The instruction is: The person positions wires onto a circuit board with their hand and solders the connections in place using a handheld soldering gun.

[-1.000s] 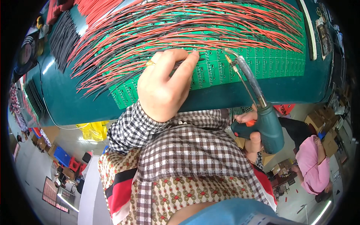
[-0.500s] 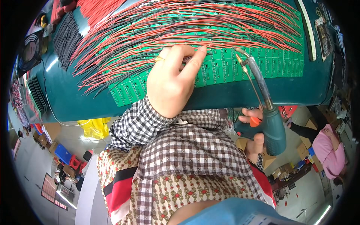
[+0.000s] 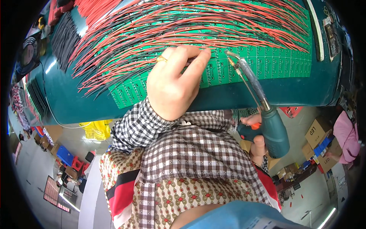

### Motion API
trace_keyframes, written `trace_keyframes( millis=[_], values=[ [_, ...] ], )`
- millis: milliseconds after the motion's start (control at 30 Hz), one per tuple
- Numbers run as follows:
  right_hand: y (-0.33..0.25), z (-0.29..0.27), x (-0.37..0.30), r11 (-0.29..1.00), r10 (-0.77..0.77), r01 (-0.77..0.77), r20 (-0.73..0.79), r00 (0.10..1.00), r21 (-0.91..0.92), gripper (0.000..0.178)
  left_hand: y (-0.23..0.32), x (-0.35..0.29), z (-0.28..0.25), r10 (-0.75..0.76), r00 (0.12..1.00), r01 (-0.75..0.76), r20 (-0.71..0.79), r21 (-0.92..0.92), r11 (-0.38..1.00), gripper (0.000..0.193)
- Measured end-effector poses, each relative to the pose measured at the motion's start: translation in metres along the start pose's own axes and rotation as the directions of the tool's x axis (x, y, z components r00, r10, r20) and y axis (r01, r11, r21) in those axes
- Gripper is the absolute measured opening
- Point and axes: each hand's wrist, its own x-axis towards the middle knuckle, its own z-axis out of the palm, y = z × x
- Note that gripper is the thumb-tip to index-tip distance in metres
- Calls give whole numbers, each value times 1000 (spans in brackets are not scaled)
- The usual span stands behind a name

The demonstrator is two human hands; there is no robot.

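Observation:
My left hand (image 3: 173, 84), wearing a ring, rests over a sheet of green circuit boards (image 3: 263, 66). Its thumb and forefinger are pinched together on what appears to be a thin wire, mostly hidden by the fingers. In my right hand (image 3: 259, 147) is a dark green soldering gun (image 3: 276, 131), its trigger orange-red. The gun's bent metal tip and thin feed tube point up at the boards, just right of my left fingertips. Many red and black wires (image 3: 183, 23) lie in rows across the boards.
Bundles of black wires (image 3: 65, 42) and red wires (image 3: 95, 9) lie at the table's far left. A white strip (image 3: 315, 30) lies right of the boards. Below the table edge are a yellow bag (image 3: 95, 131), cardboard boxes (image 3: 318, 131) and a person in pink (image 3: 346, 137).
The soldering gun's tip has moved left, closer to my left fingertips. My left hand has barely shifted. The person in pink at the right has moved.

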Motion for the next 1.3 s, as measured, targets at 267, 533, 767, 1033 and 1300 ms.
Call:
trace_keyframes(
  millis=[267, 533, 767, 1033, 1300],
  values=[
    [-2, 9, 6, 1000, -2, 2, -18, 1000, 22, 41, -2, 0, 1, 11, 1000, -11, -22, -8, 1000, 37],
    [-5, 23, 12, 990, 64, -81, -142, 988, -117, 63, -2, 1, 1, 12, 1000, -12, -25, -2, 1000, 36],
    [-3, 15, 12, 991, 50, -62, -98, 994, -120, 52, -2, 1, 1, 1, 1000, -1, -25, -4, 1000, 35],
    [-7, 13, 8, 1000, 9, -9, 1, 1000, -16, 53, -3, 1, 2, 14, 1000, -14, -26, 15, 1000, 35],
    [-10, 20, 9, 986, 45, -78, -212, 976, -149, 86, -3, 1, 2, -16, 1000, 16, -7, 20, 1000, 35]
  ],
)
